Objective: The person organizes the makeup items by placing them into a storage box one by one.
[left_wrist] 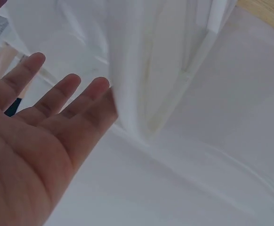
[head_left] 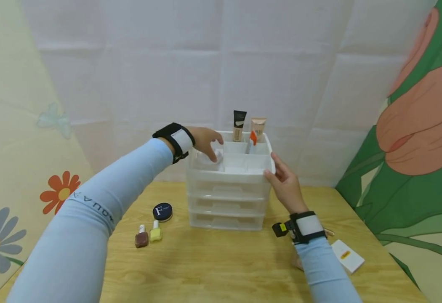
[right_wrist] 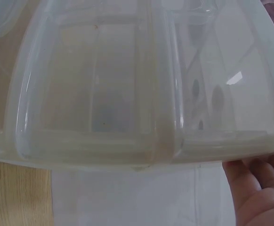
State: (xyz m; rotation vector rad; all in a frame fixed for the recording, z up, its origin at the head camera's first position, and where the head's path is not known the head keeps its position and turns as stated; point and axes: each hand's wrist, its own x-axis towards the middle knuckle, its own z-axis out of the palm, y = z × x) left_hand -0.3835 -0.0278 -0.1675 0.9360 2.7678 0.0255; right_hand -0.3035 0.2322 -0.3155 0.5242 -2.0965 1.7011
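Centrally: plastic drawer unit [head_left: 224,203], likely light, stiff; hold by rim [head_left: 269,147]. Left hand [head_left: 205,140]: fingers apart. Right hand [head_left: 288,185]: clamped on rim, right side.

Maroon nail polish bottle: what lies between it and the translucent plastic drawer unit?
Head view: a white-capped yellow polish bottle, then bare wooden tabletop before the drawer unit; a round navy compact sits farther back.
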